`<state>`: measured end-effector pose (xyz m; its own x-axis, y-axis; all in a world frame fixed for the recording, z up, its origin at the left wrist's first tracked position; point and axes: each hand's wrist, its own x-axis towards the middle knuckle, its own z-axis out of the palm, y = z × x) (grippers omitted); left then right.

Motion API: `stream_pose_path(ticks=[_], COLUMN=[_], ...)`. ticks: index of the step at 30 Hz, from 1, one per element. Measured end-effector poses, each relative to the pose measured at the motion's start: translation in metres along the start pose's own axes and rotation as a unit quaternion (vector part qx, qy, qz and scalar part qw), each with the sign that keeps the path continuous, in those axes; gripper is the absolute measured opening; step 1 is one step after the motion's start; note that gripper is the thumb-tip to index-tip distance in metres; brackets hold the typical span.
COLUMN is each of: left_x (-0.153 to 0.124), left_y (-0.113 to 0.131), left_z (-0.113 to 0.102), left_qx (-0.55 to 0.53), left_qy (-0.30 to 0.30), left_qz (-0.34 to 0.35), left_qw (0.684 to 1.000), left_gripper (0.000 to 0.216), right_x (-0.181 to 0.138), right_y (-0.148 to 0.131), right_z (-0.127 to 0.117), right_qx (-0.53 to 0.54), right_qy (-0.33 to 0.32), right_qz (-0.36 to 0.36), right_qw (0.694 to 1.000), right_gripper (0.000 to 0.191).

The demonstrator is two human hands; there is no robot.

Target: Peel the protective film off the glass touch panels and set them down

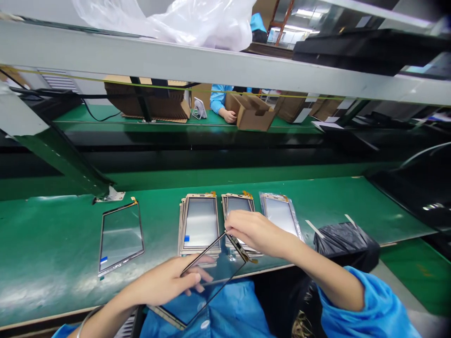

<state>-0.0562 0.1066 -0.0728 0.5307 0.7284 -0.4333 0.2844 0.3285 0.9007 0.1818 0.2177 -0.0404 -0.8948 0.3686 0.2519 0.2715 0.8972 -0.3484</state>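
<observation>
Black-edged clear panel (224,270) — green bench (63,239)

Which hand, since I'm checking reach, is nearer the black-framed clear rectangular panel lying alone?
Left: the left hand is lower right of that panel in view; the right hand is much farther right.

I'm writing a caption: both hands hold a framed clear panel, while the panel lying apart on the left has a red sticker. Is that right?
Only the colour is wrong: the head view shows a blue sticker on the panel lying apart.
</observation>
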Motion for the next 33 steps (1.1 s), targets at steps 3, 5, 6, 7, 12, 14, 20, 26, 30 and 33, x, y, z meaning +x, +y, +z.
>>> stream_pose_path(ticks=[3, 5, 6, 7, 12, 14, 20, 26, 30, 33], left_x=[0.005, 0.008, 0.01, 0.012, 0.017, 0.015, 0.008, 0.008, 0.006, 0.006], left_y=[0.0, -0.001, -0.003, -0.004, -0.011, -0.013, -0.004, 0.014, 0.02, 0.023], left_z=[0.0, -0.001, -0.002, -0.003, -0.016, -0.023, -0.027, -0.007, -0.005, -0.007], left_qx=[-0.045, -0.085, -0.099, -0.11, -0.152, -0.162, -0.101, 0.049, 0.115, 0.16], left_qy=[-0.028, -0.047, -0.055, -0.06, -0.048, -0.038, -0.021, -0.025, -0.025, -0.026], left_qz=[-0.005, -0.004, -0.004, -0.003, -0.001, -0.001, -0.013, -0.02, 0.0, 0.017], left_qw=[0.999, 0.995, 0.994, 0.992, 0.987, 0.986, 0.995, 0.998, 0.993, 0.987], left_gripper=[0.043, 0.045, 0.046, 0.047, 0.047, 0.048, 0.047, 0.038, 0.034, 0.033], right_x=[-0.007, -0.012, -0.016, -0.02, -0.047, -0.06, -0.068, -0.024, -0.014, -0.015], right_y=[0.004, 0.005, 0.004, 0.002, -0.02, -0.026, -0.011, -0.005, -0.008, -0.009], right_z=[0.008, 0.015, 0.018, 0.021, 0.013, 0.0, -0.024, -0.005, -0.009, -0.013], right_qx=[-0.079, -0.121, -0.124, -0.111, 0.241, 0.392, 0.239, 0.032, -0.005, -0.029], right_qy=[0.069, 0.126, 0.15, 0.171, 0.154, 0.148, 0.393, 0.056, -0.043, -0.066], right_qz=[-0.037, -0.053, -0.054, -0.049, 0.066, 0.121, 0.184, 0.076, 0.051, 0.037], right_qw=[0.994, 0.983, 0.979, 0.978, 0.956, 0.9, 0.869, 0.995, 0.998, 0.997], right_gripper=[0.028, 0.028, 0.026, 0.023, 0.012, 0.011, 0.005, 0.009, 0.005, 0.009])
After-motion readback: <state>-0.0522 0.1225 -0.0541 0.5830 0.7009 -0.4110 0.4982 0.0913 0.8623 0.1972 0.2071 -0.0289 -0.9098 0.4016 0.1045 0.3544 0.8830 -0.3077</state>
